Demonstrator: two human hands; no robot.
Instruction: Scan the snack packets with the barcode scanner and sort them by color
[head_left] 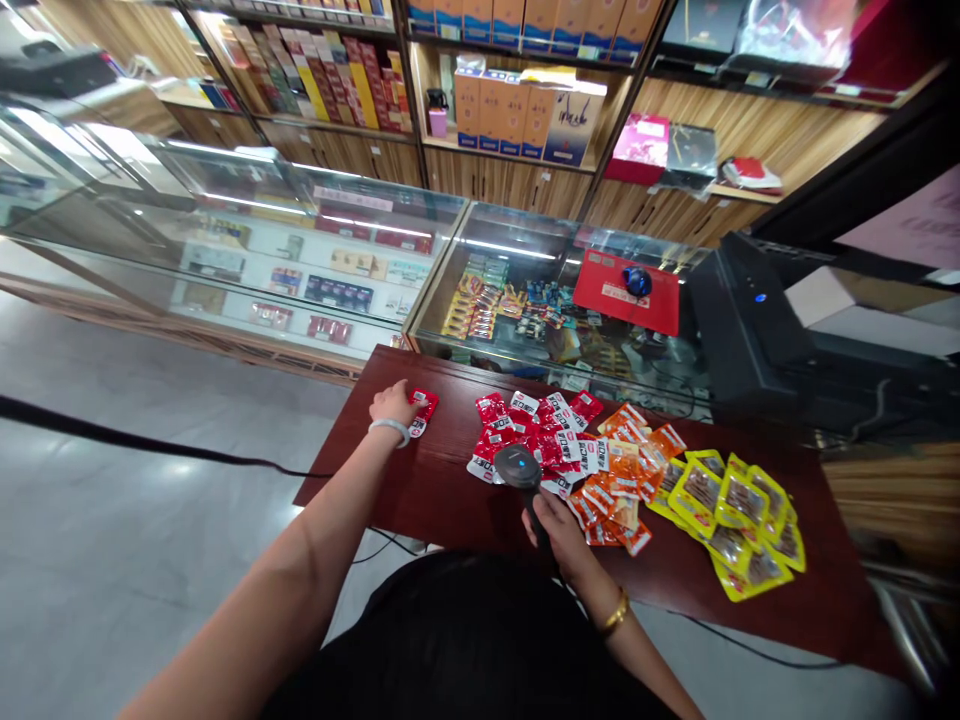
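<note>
My left hand is at the left end of the dark red-brown table, its fingers closed on the left edge of a single red-and-white snack packet. My right hand is wrapped round the handle of a black barcode scanner, whose head has a small blue light. Under and beyond the scanner head lies a pile of red-and-white snack packets. Orange snack packets lie just right of my right hand. Farther right is a heap of yellow snack packets with clear windows.
A glass display counter runs along the table's far side, with a red mat and a blue-black mouse on top. A black monitor stands at the right. A black cable crosses at left. Stocked shelves line the back.
</note>
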